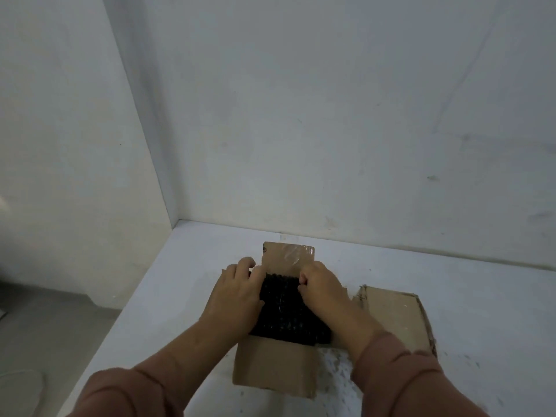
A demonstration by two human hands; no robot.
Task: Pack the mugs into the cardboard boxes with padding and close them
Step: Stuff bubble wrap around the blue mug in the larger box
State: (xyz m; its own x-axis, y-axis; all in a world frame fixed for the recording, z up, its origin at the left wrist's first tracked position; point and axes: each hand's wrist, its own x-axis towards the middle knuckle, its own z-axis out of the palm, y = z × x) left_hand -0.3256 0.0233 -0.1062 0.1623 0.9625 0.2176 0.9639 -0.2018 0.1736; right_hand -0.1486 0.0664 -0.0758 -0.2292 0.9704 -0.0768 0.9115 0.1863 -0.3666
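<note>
An open cardboard box stands on the white table, its near flap folded down toward me and its far flap upright with clear tape on it. Black bubble-wrap padding fills the box opening; no mug shows. My left hand grips the left side of the padding, fingers curled over its far corner. My right hand holds the right side, fingers curled in at the top edge. Both hands sit over the box opening.
A second cardboard piece or box lies flat on the table just right of my right wrist. The white table ends at a wall behind and on the left, with grey floor below at the left.
</note>
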